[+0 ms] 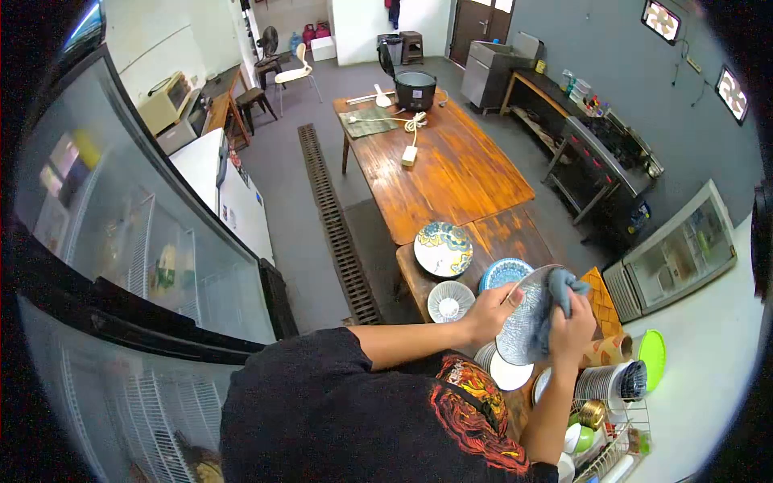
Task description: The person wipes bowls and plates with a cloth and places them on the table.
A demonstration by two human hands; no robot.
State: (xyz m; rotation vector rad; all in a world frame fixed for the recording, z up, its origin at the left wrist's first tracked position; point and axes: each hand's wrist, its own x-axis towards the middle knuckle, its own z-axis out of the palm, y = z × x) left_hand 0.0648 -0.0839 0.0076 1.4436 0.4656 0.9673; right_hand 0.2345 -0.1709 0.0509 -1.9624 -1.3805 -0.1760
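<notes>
My left hand point(489, 315) grips the left rim of a grey textured plate point(522, 322), which is held tilted above the near end of the wooden table. Against the plate's right side, my right hand point(573, 328) presses a bunched blue-grey cloth point(561, 299), fingers wrapped around it. Just beyond the plate lie stacked blue patterned plates point(505, 272), partly covered by it. A white ribbed bowl point(451, 302) stands left of my left hand, and a floral-patterned plate point(443, 249) is farther up. Beneath the held plate, a stack of white plates point(509, 377) shows in part.
A dish rack point(616, 447) with plates and bowls stands at lower right, near a green lid point(653, 359). On the table's far end are a black rice cooker point(415, 90) and a white power strip point(409, 155). A glass-door fridge point(145, 217) borders the left side.
</notes>
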